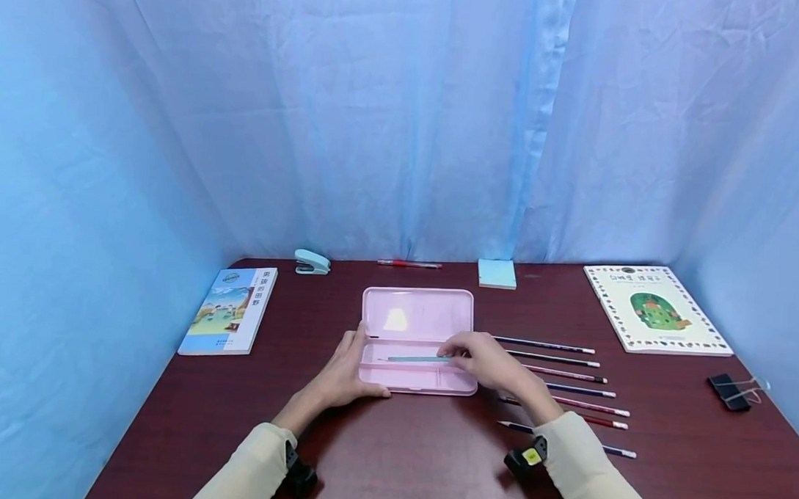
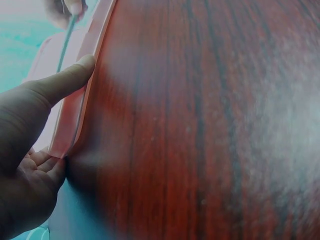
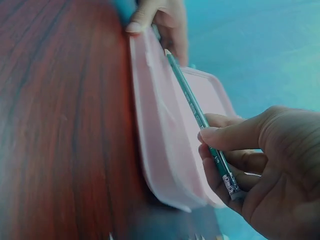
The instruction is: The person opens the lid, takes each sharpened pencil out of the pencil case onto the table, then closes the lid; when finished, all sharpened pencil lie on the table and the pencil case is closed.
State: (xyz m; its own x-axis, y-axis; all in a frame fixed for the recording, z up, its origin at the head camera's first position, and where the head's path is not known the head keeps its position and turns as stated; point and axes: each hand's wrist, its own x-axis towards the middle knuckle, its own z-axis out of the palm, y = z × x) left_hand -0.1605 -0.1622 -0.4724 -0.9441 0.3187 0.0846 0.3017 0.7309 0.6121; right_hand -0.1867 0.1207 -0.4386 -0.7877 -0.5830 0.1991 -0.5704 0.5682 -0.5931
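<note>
A pink pencil case (image 1: 398, 381) lies with its lid raised in the middle of the table. My left hand (image 1: 344, 372) holds it at the left end, thumb along the front edge and fingers round the corner. Over the case's right half, my right hand (image 1: 491, 361) pinches a green pencil (image 1: 412, 358) near its eraser end. In the right wrist view the green pencil (image 3: 192, 102) slants between thumb and fingers, tip toward the left hand. Whether the pencil touches the case floor I cannot tell. Several striped pencils (image 1: 567, 373) lie in a row right of the case, partly behind my right arm.
Along the back sit a mint stapler (image 1: 312, 262), a red pen (image 1: 408, 264) and a light blue notepad (image 1: 497, 273). One book (image 1: 228, 313) lies at the left, another book (image 1: 658, 310) at the right, near a black binder clip (image 1: 731, 392).
</note>
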